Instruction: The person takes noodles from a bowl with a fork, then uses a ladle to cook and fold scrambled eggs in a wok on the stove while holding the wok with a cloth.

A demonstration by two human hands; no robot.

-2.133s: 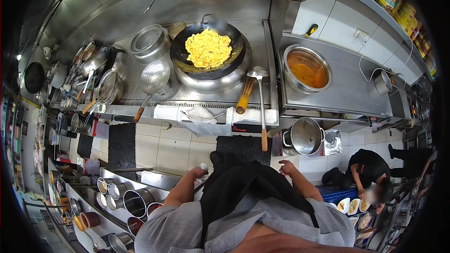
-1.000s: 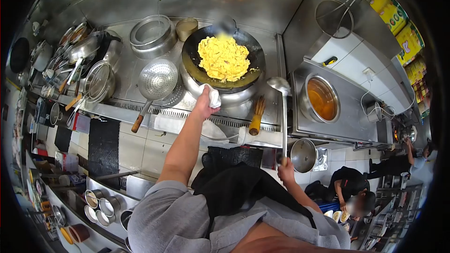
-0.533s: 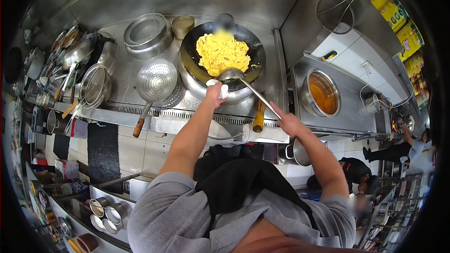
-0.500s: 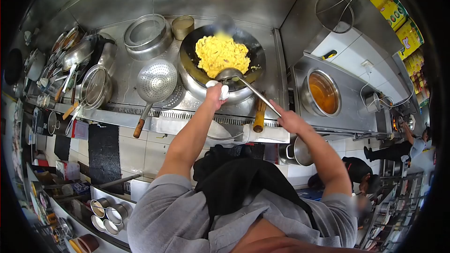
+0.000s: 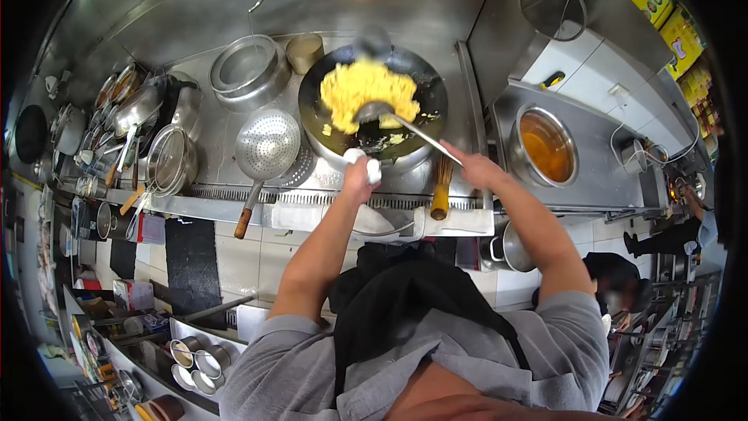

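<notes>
A black wok [image 5: 432,97] sits on the round burner ring, with a heap of yellow scrambled egg [image 5: 354,86] in it. My right hand [image 5: 477,170] is closed round the handle of a long metal ladle [image 5: 421,134], whose bowl lies against the lower part of the egg. My left hand [image 5: 360,181] grips a folded white cloth [image 5: 364,162] at the wok's near edge; the wok rim under the cloth is hidden. A bamboo brush [image 5: 441,195] lies just left of my right hand.
Left of the wok are a perforated strainer [image 5: 268,144], a lidded metal pot [image 5: 248,78] and a tin [image 5: 305,51]. A pot of orange liquid [image 5: 545,148] stands on the right counter. Several pans crowd the far left. Another person [image 5: 612,273] is low at the right.
The ladle, first lying at the counter's edge, was taken up by my right hand and moved into the wok. My left hand brought the cloth to the wok. The egg has shifted away from me.
</notes>
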